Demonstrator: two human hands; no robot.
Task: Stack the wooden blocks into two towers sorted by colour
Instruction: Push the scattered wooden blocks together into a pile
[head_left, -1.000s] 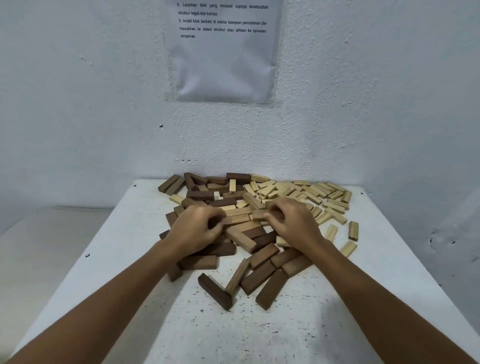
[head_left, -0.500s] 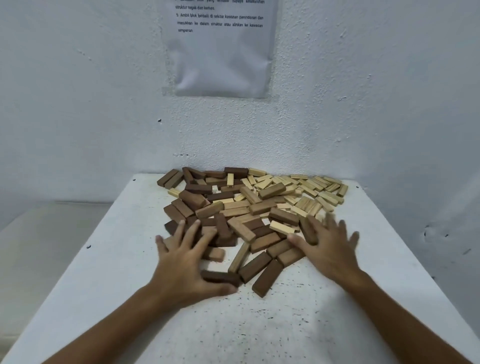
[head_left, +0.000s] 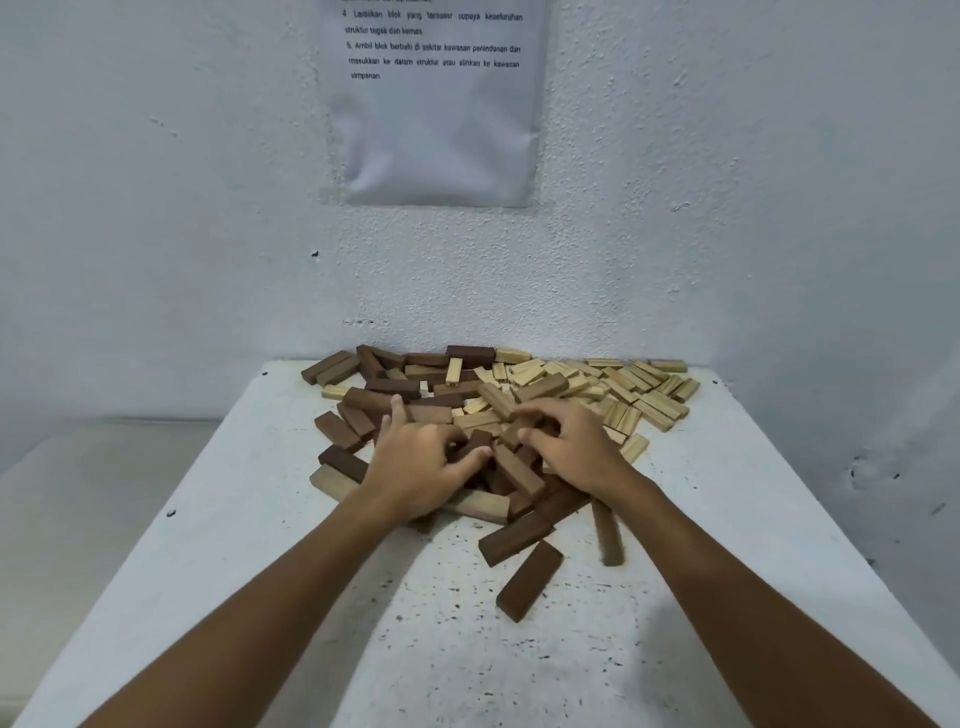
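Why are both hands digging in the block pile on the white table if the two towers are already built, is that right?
Not quite. The head view shows no towers yet: the wooden blocks lie in one loose, mixed heap. The rest holds: the left hand and right hand are both in the pile on the white table.

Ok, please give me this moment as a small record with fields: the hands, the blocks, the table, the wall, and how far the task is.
left hand: on the pile, fingers curled among dark blocks
right hand: on the pile, fingers curled round a dark block
dark blocks: mostly left and near side, lying loose
light blocks: mostly far right, lying loose
stray block: dark, flat, nearest the person, apart from the pile
table: white, speckled
paper sheet: on the wall, printed text
towers: none standing yet
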